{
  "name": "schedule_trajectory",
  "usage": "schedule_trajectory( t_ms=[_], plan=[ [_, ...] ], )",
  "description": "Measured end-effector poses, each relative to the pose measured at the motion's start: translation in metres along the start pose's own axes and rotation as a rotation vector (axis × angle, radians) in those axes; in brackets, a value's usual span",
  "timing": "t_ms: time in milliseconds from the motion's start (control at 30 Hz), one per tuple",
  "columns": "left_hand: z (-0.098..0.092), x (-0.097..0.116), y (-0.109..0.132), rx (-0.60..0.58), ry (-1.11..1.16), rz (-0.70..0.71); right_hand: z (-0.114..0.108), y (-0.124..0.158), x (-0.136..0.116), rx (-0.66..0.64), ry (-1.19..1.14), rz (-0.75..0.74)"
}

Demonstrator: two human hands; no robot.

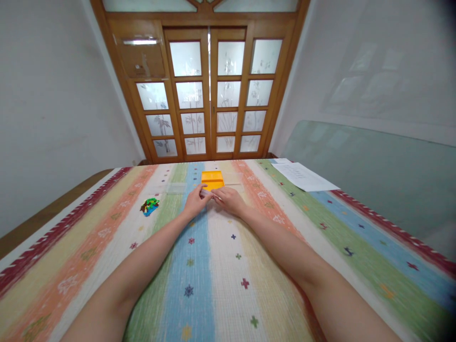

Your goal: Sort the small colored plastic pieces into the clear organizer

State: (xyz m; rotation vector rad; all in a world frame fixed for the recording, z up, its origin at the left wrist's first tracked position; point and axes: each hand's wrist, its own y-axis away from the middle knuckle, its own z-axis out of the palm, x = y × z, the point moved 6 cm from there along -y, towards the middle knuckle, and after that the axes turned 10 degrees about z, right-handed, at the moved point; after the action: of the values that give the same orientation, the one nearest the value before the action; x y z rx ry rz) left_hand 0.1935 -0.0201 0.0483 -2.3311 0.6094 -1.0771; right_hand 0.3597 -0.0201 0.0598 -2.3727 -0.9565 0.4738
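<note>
Both my arms stretch forward over a striped cloth (213, 266). My left hand (195, 201) and my right hand (230, 199) meet at the fingertips just in front of an orange tray (212, 180). The fingers of both are pinched together on a small pale thing between them, too small to name. A clear plastic piece (175, 188) lies to the left of the tray, and another (234, 179) lies at its right.
A small heap of colourful green, blue and yellow bits (149, 206) lies on the cloth to the left of my hands. A printed white sheet (302, 175) rests at the far right. Wooden glazed doors (210, 90) stand behind, and a glass pane (370, 175) leans at the right.
</note>
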Motion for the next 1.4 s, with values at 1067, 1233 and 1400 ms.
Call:
schedule_trajectory(
  t_ms=[1067, 1233, 1400],
  plan=[
    [-0.004, -0.037, -0.004, 0.032, 0.023, -0.095, 0.005, 0.004, 0.043, 0.052, -0.199, 0.496],
    [-0.027, -0.071, -0.005, 0.038, -0.206, -0.155, 0.010, 0.005, 0.041, 0.027, -0.217, 0.442],
    [-0.031, -0.071, -0.001, -0.038, -0.392, -0.057, 0.011, 0.004, 0.040, 0.014, -0.197, 0.407]
  ],
)
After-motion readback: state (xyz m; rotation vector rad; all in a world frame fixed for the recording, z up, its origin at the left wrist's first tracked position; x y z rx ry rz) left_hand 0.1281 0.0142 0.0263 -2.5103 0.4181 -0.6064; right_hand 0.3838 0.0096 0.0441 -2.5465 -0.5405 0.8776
